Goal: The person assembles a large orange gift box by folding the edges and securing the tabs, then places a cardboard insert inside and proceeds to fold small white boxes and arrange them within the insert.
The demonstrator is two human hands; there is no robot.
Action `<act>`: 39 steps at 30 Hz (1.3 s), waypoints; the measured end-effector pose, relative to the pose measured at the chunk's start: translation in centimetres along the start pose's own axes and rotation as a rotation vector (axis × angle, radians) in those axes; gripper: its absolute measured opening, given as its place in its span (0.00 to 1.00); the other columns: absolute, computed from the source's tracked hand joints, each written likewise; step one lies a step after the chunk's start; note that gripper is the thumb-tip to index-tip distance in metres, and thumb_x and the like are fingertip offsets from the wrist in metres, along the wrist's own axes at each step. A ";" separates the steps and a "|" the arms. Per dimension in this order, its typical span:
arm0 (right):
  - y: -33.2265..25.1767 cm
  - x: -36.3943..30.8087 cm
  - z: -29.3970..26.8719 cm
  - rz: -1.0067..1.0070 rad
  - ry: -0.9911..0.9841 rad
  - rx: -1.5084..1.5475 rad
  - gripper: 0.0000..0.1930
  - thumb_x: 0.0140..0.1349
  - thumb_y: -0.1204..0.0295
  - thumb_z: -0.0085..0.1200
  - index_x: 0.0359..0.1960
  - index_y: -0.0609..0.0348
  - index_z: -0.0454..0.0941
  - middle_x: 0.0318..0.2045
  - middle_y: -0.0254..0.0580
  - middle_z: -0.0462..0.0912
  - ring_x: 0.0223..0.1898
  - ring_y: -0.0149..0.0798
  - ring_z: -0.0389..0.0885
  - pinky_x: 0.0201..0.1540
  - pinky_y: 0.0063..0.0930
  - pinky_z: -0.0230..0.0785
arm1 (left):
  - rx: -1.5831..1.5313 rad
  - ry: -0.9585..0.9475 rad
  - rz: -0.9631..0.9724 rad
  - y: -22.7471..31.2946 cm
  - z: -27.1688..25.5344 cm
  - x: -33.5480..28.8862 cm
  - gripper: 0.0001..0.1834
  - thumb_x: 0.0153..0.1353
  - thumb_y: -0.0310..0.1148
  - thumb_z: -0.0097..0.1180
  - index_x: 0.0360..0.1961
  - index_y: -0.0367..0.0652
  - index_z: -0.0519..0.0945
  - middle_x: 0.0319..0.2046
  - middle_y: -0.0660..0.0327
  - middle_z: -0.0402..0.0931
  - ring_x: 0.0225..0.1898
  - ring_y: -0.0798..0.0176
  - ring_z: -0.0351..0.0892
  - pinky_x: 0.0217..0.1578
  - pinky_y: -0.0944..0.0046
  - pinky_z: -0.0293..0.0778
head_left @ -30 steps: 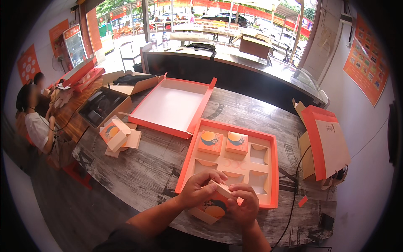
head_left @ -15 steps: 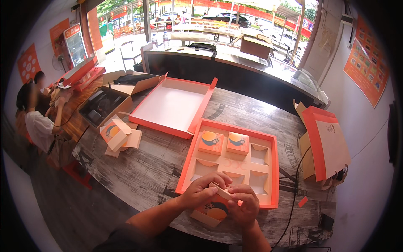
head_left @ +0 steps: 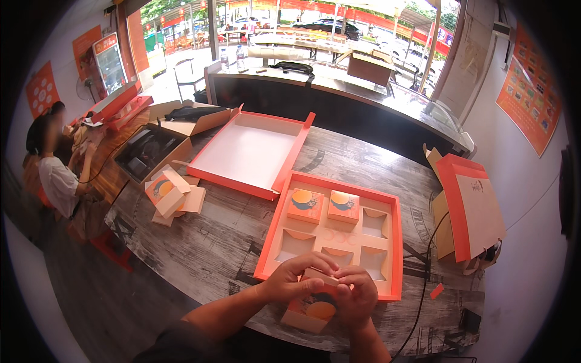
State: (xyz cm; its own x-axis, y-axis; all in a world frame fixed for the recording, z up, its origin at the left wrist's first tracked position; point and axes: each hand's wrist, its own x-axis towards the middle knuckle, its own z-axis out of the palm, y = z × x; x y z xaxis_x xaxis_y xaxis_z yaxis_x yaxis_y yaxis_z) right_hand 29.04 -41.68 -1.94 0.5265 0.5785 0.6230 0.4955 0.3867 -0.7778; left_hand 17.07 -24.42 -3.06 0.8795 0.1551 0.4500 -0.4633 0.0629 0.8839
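Between my two hands is a small printed carton (head_left: 310, 310), orange and blue with a yellow disc, its flaps partly unfolded. My left hand (head_left: 295, 277) pinches its upper edge from the left, and my right hand (head_left: 358, 295) grips the same edge from the right. Just beyond them lies a large orange-rimmed gift box (head_left: 394, 254) with a peach insert of square compartments. Two folded small cartons, one orange (head_left: 304, 206) and one beside it (head_left: 343, 207), sit in its back row. My hands cover part of the front compartments.
An orange lid with white inside (head_left: 251, 145) lies behind the gift box. Flattened small cartons (head_left: 175, 193) are piled at left, near an open cardboard box (head_left: 151, 151). An orange-and-peach bag (head_left: 472, 206) stands at right by a black cable (head_left: 428, 260). Another person (head_left: 57, 175) sits far left.
My hands and the small carton have shifted slightly to the right, and my fingers have moved along its upper edge. At far left, the other person has leaned a little.
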 end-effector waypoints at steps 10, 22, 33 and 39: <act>0.8 -0.6 -0.7 0.291 0.115 0.283 0.07 0.77 0.72 0.58 0.42 0.64 0.81 0.45 0.45 0.86 0.48 0.35 0.83 0.55 0.27 0.74 | 0.192 0.043 0.094 0.6 1.0 0.2 0.25 0.71 0.35 0.65 0.64 0.37 0.74 0.61 0.49 0.75 0.66 0.53 0.74 0.67 0.55 0.70; 1.4 -1.1 -1.0 0.369 0.096 0.323 0.13 0.80 0.66 0.57 0.38 0.64 0.80 0.42 0.43 0.86 0.44 0.32 0.83 0.52 0.28 0.76 | 0.157 0.078 0.113 0.0 1.0 -0.3 0.17 0.75 0.31 0.57 0.61 0.34 0.78 0.56 0.49 0.81 0.58 0.53 0.81 0.60 0.56 0.76; 2.3 -0.5 -2.7 0.534 0.214 0.521 0.16 0.82 0.62 0.52 0.38 0.62 0.80 0.40 0.42 0.86 0.40 0.30 0.82 0.45 0.25 0.77 | 0.312 -0.202 0.239 2.0 0.0 0.8 0.43 0.53 0.14 0.64 0.73 0.50 0.75 0.78 0.46 0.59 0.78 0.38 0.61 0.70 0.47 0.74; 2.1 -0.4 -3.0 0.623 0.172 0.555 0.19 0.83 0.60 0.50 0.39 0.63 0.80 0.40 0.44 0.86 0.39 0.32 0.83 0.45 0.27 0.79 | 0.348 -0.162 0.223 2.3 0.3 0.8 0.42 0.53 0.19 0.71 0.72 0.49 0.74 0.77 0.47 0.61 0.77 0.40 0.64 0.67 0.49 0.78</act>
State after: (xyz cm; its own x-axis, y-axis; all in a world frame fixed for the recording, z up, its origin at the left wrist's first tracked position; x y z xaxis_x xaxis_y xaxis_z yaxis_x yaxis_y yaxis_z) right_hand 31.92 -43.25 -3.62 0.7108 0.7025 0.0364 -0.3067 0.3559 -0.8828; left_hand 16.75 -24.46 -0.63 0.7805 -0.0313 0.6244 -0.6042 -0.2943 0.7405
